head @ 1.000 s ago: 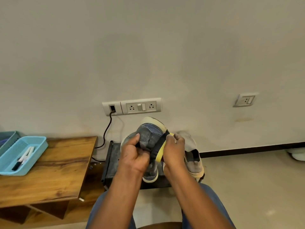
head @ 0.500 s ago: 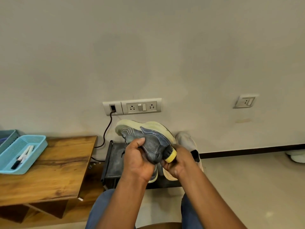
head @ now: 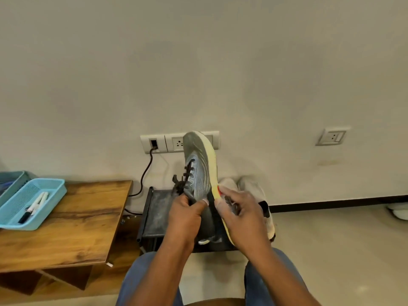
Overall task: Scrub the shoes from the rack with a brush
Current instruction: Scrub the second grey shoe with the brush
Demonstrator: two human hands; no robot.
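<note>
Grey mesh shoe [head: 198, 171] stands toe-up above the rack [head: 154, 213] in our left hand [head: 185, 215], which grips its heel, while our right hand [head: 240, 215] clenches the brush [head: 230, 205] beside the sole; mid-scrub, we judge, and next we need bristles against the sole's edge.

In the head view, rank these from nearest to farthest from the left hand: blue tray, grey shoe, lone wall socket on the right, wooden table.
1. Grey shoe: gripped by the left hand.
2. Wooden table: to its left.
3. Blue tray: on the table's far left.
4. Lone wall socket: far right, on the wall.
</note>
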